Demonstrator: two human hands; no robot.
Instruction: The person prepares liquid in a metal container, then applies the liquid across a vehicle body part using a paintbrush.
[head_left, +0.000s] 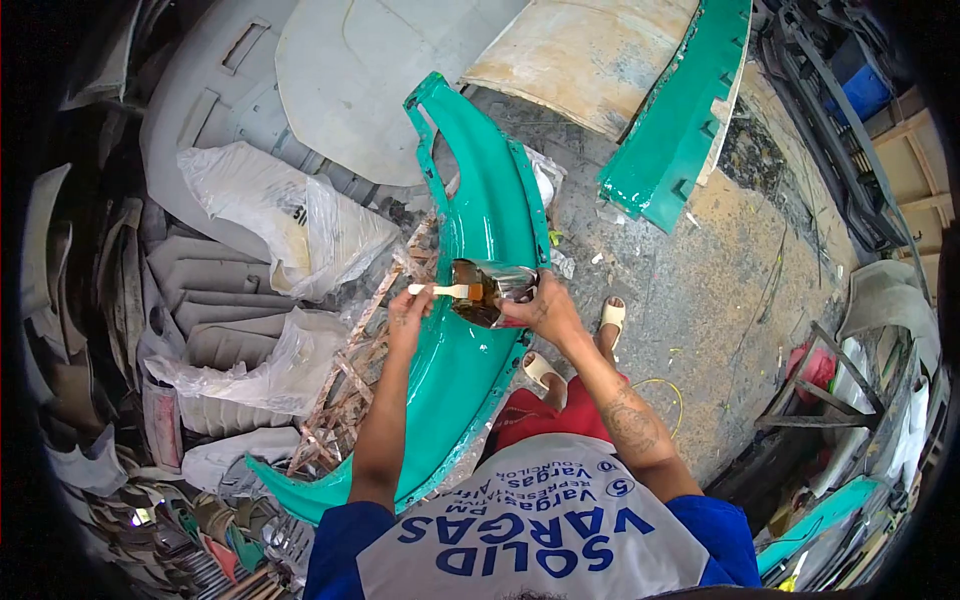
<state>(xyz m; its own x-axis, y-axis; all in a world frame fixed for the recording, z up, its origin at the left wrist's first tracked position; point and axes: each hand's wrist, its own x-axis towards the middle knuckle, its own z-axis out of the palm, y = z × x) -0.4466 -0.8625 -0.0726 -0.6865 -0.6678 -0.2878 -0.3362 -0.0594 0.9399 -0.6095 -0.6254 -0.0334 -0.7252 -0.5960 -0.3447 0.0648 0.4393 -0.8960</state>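
My left hand (pixel 408 312) is closed round the pale handle of a small paintbrush (pixel 445 291). The bristle end reaches into the mouth of a silver metal can (pixel 512 277), where amber-brown liquid shows. My right hand (pixel 545 312) wraps round the can, which is tilted with its mouth toward my left hand. Below both hands lies a long, curved, glossy green panel (pixel 465 225), shaped like a vehicle fender. The can hides part of the panel, and my right fingers are partly hidden behind the can.
A rusty metal frame (pixel 350 370) stands under the panel's left side. Another green piece (pixel 655 180) lies at the upper right. Plastic-wrapped parts (pixel 290 215) and grey moulded pieces (pixel 215 300) crowd the left. Dark bars (pixel 830 130) line the right side of the concrete floor (pixel 740 290).
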